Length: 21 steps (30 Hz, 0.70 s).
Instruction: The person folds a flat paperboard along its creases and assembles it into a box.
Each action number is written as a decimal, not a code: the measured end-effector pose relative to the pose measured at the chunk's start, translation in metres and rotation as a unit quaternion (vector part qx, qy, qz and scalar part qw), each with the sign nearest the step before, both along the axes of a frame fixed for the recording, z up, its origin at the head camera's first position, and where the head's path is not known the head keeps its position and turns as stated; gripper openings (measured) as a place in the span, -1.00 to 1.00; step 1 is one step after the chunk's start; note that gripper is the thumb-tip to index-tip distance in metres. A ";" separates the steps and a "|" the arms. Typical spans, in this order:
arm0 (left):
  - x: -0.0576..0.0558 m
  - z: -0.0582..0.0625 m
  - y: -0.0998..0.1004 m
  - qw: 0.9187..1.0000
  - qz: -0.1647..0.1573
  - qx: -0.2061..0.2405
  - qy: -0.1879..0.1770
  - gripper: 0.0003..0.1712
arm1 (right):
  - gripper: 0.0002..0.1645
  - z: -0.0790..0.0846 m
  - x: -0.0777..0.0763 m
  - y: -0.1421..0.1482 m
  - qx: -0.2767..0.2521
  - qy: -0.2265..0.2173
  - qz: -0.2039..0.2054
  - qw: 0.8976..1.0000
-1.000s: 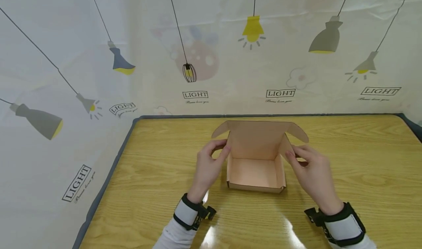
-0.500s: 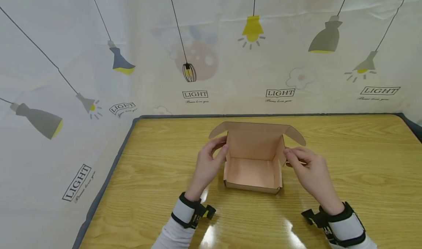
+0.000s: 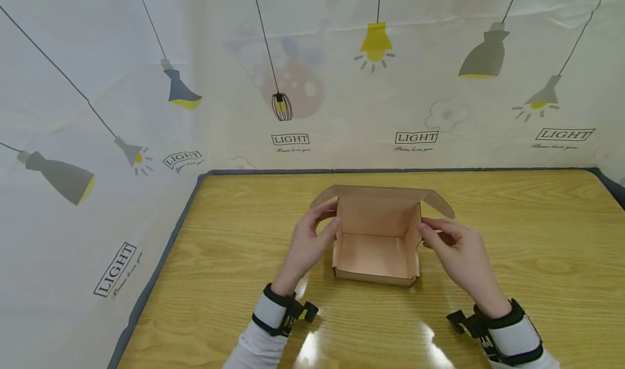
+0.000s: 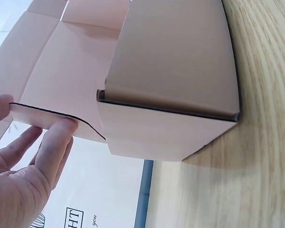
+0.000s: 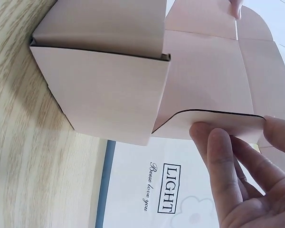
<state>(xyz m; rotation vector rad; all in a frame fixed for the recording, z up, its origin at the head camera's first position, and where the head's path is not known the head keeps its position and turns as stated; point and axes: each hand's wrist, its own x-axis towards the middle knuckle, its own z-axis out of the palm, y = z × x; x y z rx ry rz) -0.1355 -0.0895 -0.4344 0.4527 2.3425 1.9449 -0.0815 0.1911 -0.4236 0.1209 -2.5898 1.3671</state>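
Note:
A small brown cardboard box [image 3: 373,255] sits on the table, its lid [image 3: 378,214] raised at the back and its inside bare. My left hand [image 3: 310,241] pinches the lid's left side flap [image 4: 38,116] between thumb and fingers, the fingers on its outer face. On the other side, my right hand [image 3: 454,244] pinches the right side flap [image 5: 228,122] the same way, thumb at its edge. Both side flaps are folded forward from the lid. Rounded tuck flaps, left [image 3: 322,196] and right [image 3: 438,202], stick out from the lid's top corners.
The wood-grain table [image 3: 234,260] has a dark edge strip along its back and left. Behind it hangs a white sheet [image 3: 351,103] printed with lamps and the word LIGHT. Strapped bands, left [image 3: 275,315] and right [image 3: 510,336], circle both wrists.
The lid's top edge has tipped slightly lower and forward. My right hand has moved a little left with its flap, which now stands straighter. The box has shifted slightly left.

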 end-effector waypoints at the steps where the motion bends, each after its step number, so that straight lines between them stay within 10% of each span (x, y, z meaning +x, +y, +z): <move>1: 0.000 0.000 0.000 1.000 -0.002 -0.002 -0.004 -0.48 | -0.59 0.000 0.000 0.000 -0.001 -0.004 0.000 1.000; 21: -0.006 -0.002 -0.005 0.999 -0.037 -0.004 -0.013 -0.43 | -0.55 -0.001 -0.004 0.007 -0.017 -0.051 0.036 0.998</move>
